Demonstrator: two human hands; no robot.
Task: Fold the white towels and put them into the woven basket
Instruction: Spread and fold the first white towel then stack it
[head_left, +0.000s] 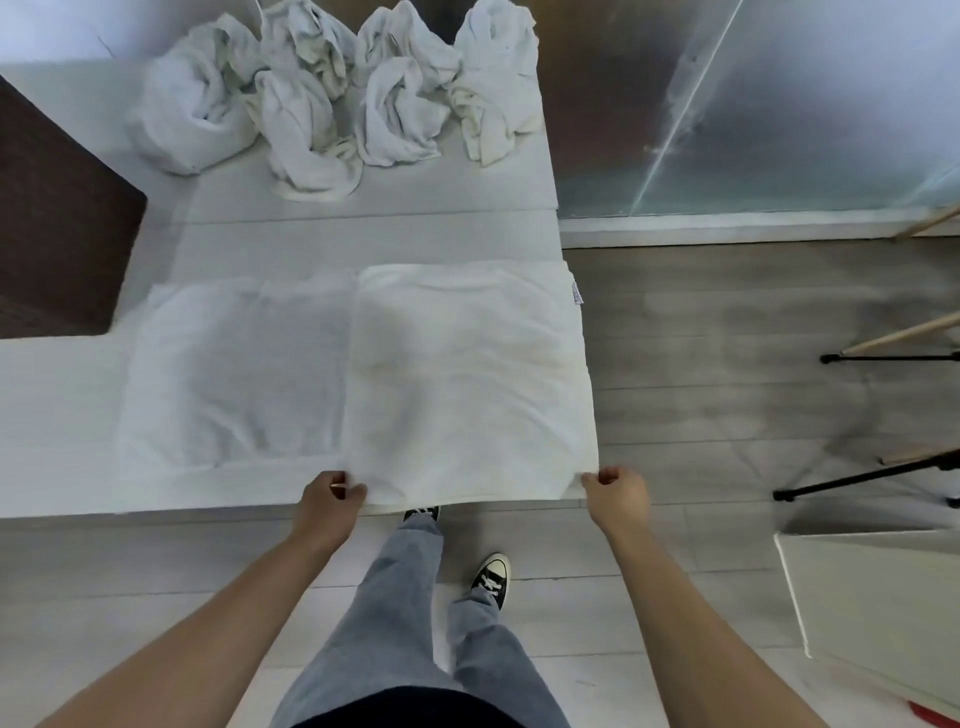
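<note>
A towel (363, 374) lies spread flat on the near part of the table (57, 426), its right half doubled over and its right edge just at the table's right edge, while the left hand (327, 501) and right hand (618, 496) each pinch a near corner of that doubled part at the table's front edge. Behind it, at the far end of the table, a pile of crumpled towels (332, 93) sits in a row, and the woven basket (57, 218) stands at the table's left side, between the two. Right of the table, on the floor (727, 364), tripod legs (872, 475) stand well apart from it.
</note>
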